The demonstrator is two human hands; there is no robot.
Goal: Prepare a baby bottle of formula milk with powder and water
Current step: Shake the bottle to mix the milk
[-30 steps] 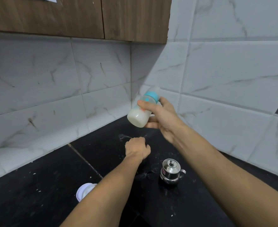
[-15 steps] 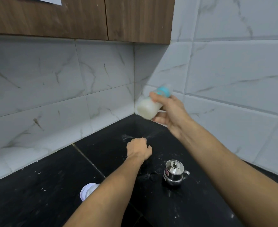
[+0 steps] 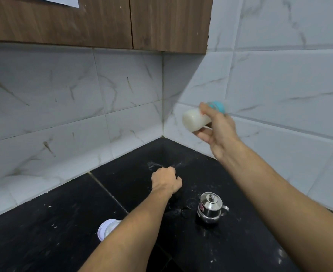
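Observation:
A baby bottle full of white milk, with a teal collar, is held in the air near the tiled corner. It lies almost on its side, base pointing left. My right hand grips it around the neck and upper body. My left hand is curled into a fist and rests on the black counter below, holding nothing that shows. A small steel pot with a lid stands on the counter to the right of my left hand.
A white round container sits on the counter, partly hidden behind my left forearm. White powder specks and a wet patch mark the black surface. Marble-look tiled walls meet in a corner behind, with wooden cabinets overhead.
My right hand has swung the bottle up and to the right, tipping it from slanted to nearly horizontal. My left fist has stayed in place on the counter.

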